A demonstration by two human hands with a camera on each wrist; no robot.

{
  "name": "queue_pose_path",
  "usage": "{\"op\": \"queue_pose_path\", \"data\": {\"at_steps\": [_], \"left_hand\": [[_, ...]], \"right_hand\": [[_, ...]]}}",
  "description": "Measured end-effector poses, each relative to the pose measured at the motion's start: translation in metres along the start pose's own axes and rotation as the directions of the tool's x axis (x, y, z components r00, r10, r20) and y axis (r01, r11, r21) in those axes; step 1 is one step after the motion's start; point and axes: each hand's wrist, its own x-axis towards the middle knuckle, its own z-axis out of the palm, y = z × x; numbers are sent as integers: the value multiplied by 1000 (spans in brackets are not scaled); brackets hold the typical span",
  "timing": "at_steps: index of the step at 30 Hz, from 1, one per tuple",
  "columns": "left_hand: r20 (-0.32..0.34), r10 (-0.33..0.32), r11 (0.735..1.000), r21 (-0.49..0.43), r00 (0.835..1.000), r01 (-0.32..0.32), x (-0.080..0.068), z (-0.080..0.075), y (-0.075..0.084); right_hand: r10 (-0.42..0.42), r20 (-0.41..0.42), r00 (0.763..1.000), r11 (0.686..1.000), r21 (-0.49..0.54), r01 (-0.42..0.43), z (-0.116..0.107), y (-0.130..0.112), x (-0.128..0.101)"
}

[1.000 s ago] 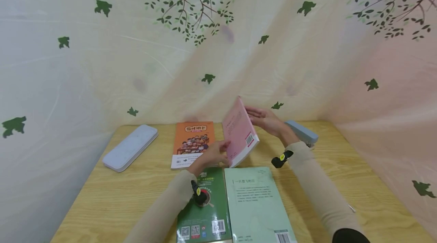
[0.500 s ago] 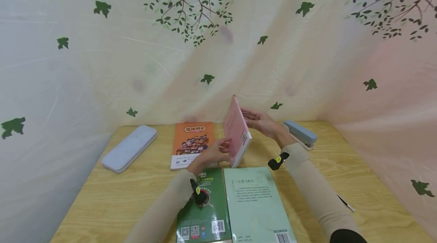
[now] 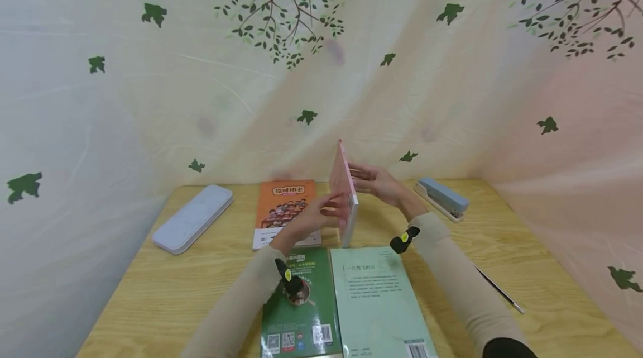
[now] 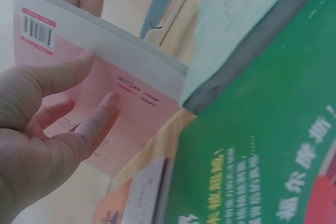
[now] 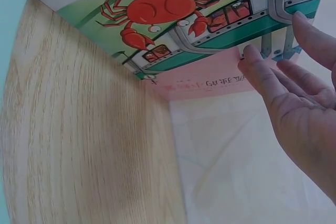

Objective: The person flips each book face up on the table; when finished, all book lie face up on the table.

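A pink paperback book point(image 3: 340, 179) stands nearly upright on the table between both hands, its thin edge toward me. My left hand point(image 3: 312, 219) touches the pink back cover; in the left wrist view its fingertips and thumb point(image 4: 68, 74) press flat against it, near a barcode. On the other side my right hand point(image 3: 379, 184) rests its extended fingers on the front cover. That cover, with a red crab point(image 5: 168, 8), shows in the right wrist view. Directly before the standing book lie a dark green book point(image 3: 313, 319) and a pale green book point(image 3: 377, 313), side by side.
An orange book point(image 3: 273, 207) lies left of the pink one, partly behind my left hand. Farther left is a pale blue case point(image 3: 193, 217). A blue stapler point(image 3: 442, 199) sits at the back right, and a thin pen point(image 3: 499, 290) beside my right forearm.
The pink book has turned from leaning, with its back cover facing me, to nearly upright and edge-on. Both hands have moved with it, the right one leftward, uncovering the stapler and pen.
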Motion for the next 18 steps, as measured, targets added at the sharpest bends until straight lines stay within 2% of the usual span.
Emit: {"op": "queue_pose_path", "data": {"at_steps": [8,13,18], "left_hand": [[19,53,999,-13,998,-53,-3,-8,11],[20,63,998,-4,998,-63,-5,-12,17],[-2,59,998,38,998,-59,-8,-19,25]], "right_hand": [[24,8,1000,1000,-1,-24,6,4,4],[41,22,999,999,10,-41,10,7,6],[70,20,997,997,-29,-69,15,6,8]]}}
